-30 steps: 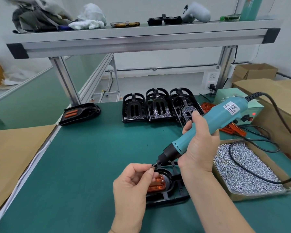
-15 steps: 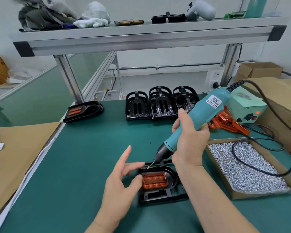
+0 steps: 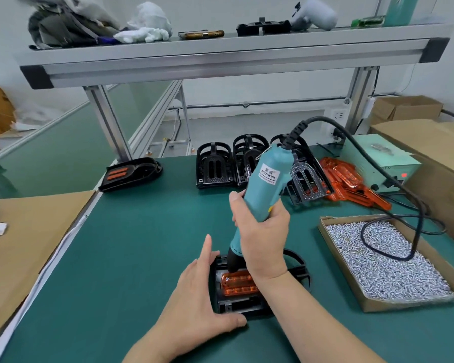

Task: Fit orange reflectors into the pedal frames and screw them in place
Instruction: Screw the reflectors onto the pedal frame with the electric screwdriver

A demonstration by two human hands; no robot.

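Note:
A black pedal frame (image 3: 243, 306) lies flat on the green mat near me, with an orange reflector (image 3: 237, 284) seated in it. My right hand (image 3: 260, 231) grips a teal electric screwdriver (image 3: 266, 184), held almost upright, its black nose down on the frame just above the reflector. My left hand (image 3: 197, 294) rests against the frame's left and near sides, thumb along the front edge, fingers straight. The screw under the bit is hidden.
Three empty black pedal frames (image 3: 215, 170) stand in a row at the back. A finished pedal (image 3: 131, 174) lies at the back left. Loose orange reflectors (image 3: 349, 179) pile at right, beside a green power box (image 3: 378, 163). A cardboard tray of screws (image 3: 378, 260) holds the cable loop.
The screwdriver has swung from a slant to nearly upright and come down onto the frame. My left hand let go of the screw at the bit and moved to brace the frame.

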